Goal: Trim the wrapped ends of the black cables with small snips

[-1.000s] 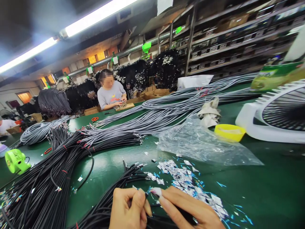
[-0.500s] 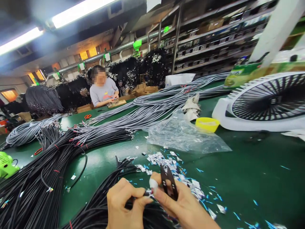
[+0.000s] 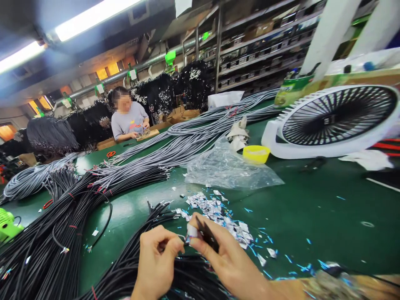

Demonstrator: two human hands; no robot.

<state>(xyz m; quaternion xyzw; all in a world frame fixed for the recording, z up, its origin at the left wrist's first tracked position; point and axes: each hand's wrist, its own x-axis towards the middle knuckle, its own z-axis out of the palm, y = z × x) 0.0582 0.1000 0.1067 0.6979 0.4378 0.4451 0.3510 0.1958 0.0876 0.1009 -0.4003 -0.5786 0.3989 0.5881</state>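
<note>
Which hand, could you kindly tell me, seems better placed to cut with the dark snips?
Probably the right hand: it holds the dark snips, while the left hand, close beside it, shows no cutting tool.

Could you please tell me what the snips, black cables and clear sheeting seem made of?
Snips: probably metal with a dark finish, given the thin, pointed blades.
Black cables: likely rubber or plastic jackets, softly shiny, bending in smooth curves.
Clear sheeting: apparently thin plastic film, glossy, see-through and wrinkled.
</note>
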